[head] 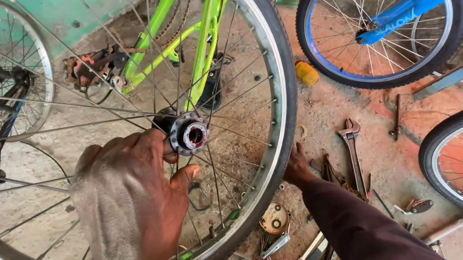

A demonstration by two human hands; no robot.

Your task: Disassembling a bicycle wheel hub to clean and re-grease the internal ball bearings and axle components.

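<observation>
While the left hand (pixel 131 194) closes around the hub (pixel 189 135) of a big spoked wheel (pixel 276 80), thumb below and fingers curled over the top, the wheel stands tilted up in the near left of the view – gripped at its centre, seemingly so it stays steady and the open bearing end faces the person. Its tyre and silver rim sweep from the top of the frame down past the wrist. The right hand (pixel 298 166), in a dark sleeve (pixel 362 226), reaches out beyond the rim to the floor, where it sits among scattered tools; whether its fingers are pinching anything I cannot tell, since the rim and the back of the hand hide them. Just right of it lies an adjustable wrench (pixel 352 151), with smaller metal pieces and a round cap (pixel 273 218) nearer. Farther off, behind the spokes, a green bicycle frame (pixel 199 37) lies on the concrete – and at far right a blue bicycle (pixel 409 11) rests with its front wheel toward a yellow bottle (pixel 307 73)
</observation>
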